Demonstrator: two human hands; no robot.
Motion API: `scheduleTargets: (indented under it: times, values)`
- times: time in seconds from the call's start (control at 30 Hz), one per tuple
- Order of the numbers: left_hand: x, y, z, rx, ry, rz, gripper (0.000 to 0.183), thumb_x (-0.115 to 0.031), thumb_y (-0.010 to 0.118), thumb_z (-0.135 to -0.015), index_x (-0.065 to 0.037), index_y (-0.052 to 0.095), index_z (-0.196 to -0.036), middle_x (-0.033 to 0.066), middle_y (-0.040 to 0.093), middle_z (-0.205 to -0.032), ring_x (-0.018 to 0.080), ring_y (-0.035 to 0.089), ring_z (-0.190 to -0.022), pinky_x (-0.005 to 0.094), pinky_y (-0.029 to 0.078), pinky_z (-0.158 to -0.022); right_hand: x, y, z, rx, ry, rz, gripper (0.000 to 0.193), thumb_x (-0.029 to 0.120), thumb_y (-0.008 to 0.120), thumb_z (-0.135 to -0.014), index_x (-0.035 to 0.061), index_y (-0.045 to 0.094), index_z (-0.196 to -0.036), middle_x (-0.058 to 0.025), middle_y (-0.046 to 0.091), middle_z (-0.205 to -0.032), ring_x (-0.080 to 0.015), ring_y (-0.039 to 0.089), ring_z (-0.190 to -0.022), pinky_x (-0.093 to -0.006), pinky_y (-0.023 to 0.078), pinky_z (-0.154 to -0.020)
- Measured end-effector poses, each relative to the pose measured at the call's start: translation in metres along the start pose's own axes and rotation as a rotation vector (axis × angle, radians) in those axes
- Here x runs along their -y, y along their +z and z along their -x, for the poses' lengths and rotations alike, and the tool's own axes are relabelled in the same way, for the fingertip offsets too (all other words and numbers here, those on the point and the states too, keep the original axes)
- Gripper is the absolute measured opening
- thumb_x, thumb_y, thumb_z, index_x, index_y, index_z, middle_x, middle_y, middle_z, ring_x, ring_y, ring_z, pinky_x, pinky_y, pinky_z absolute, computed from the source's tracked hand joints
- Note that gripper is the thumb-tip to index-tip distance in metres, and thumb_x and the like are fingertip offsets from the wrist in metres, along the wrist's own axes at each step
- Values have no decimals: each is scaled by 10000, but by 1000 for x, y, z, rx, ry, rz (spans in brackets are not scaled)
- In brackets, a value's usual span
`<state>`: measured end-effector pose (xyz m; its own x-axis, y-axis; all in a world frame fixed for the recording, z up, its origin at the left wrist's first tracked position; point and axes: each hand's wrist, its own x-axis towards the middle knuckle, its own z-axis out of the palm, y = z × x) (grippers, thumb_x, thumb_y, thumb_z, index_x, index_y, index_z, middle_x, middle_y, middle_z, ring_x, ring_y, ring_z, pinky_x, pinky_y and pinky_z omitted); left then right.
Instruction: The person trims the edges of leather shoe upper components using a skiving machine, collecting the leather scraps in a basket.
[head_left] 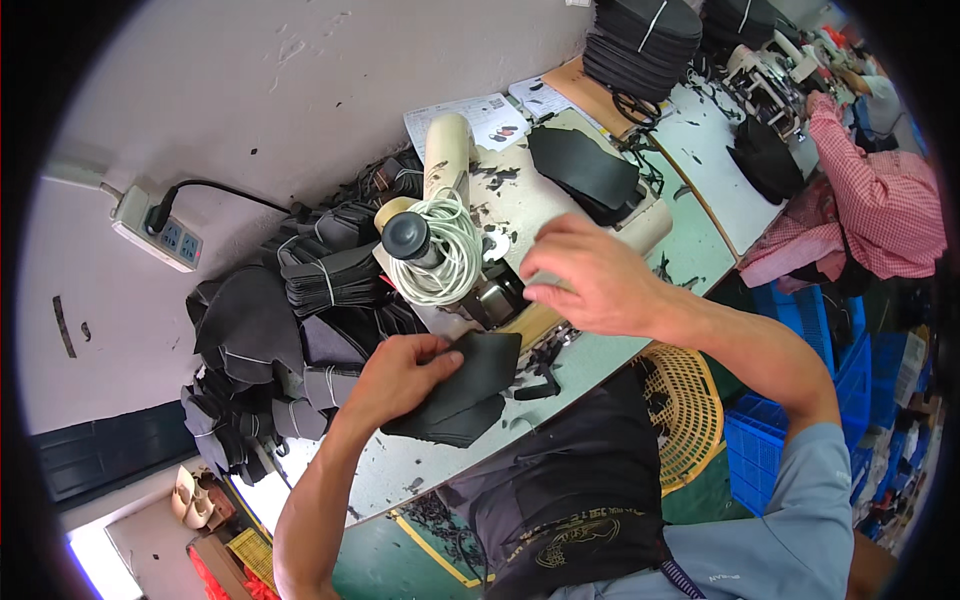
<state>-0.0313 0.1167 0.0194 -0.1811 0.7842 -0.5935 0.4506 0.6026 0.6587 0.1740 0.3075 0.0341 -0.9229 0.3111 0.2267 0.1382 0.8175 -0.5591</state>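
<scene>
Black pieces [485, 365] pinched by left hand [402, 380], right hand [592, 272] curled, its grip unclear, gold-lettered apron [580, 465] worn, printed papers [488, 116] laid behind

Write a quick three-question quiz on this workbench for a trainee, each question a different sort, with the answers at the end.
1. True or false: the left hand is touching the dark sheets.
2. Which colour is the coiled cord at the cream machine? A) Red B) White C) Blue
3. Fill the gap: the power strip, with a black plug in it, is mounted on the ____.

Key: 1. True. 2. B. 3. Wall.
</scene>
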Motion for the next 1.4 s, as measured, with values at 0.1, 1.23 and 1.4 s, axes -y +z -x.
scheduleTargets:
  times: [0.1, 1.23, 1.4]
  values:
    - [-15, -4, -7, -9, -89, -21, 357, -330, 664, -845, -1, 712, -975, 156, 695, -804, 221, 660, -737, 330, 490, -731, -5, 11, 3, 318, 159, -60, 263, 173, 711, -809, 46, 631, -1025, -104, 627, -1013, -316, 520, -1042, -403, 439, -908]
    - [-8, -4, 5, -13, -118, -14, 324, -290, 669, -856, 11, 703, -972, 107, 688, -774, 145, 620, -705, 303, 480, -698, 13, -23, 37, -286, -500, 230, 153, 107, 693, -712, 132, 701, -863, 11, 630, -938, -177, 601, -929, -366, 516, -844]
    - [-8, -4, -8, 3, -111, -28, 346, -331, 675, -836, -9, 714, -954, 134, 682, -764, 207, 637, -690, 334, 486, -710, 9, -8, 32, 290, 42, -277, 147, 61, 641, -801, 69, 693, -938, -65, 667, -922, -281, 623, -933, -355, 491, -799]
